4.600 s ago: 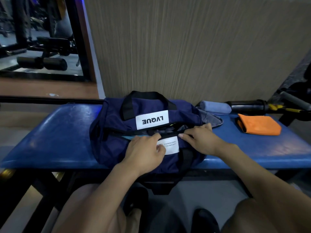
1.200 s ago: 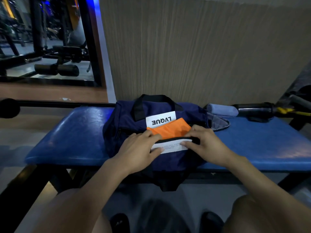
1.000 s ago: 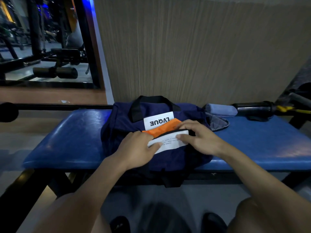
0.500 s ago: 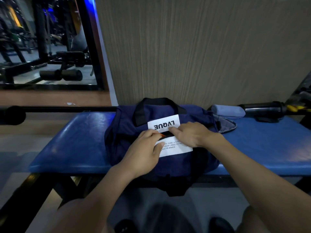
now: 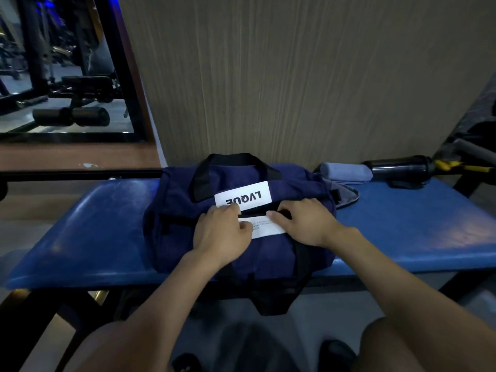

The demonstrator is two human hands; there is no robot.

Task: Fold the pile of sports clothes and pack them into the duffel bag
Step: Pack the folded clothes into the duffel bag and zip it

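The navy duffel bag with white LVQUE labels lies on the blue padded bench, its black handle arched at the back. Both hands are on top at the dark slit of the bag's opening. My left hand grips the near lip, thumb on the lower white label. My right hand holds the lip just to the right, with fingertips curled into the slit. No orange garment shows; the bag's inside is hidden.
A rolled grey-blue towel and a black bottle lie on the bench behind the bag's right end, with a grey cloth against the bag. A ribbed wall stands close behind. Gym equipment is at far left.
The orange garment went from the bench into the bag and sank out of sight. My hands have drawn the opening's lips together over it.
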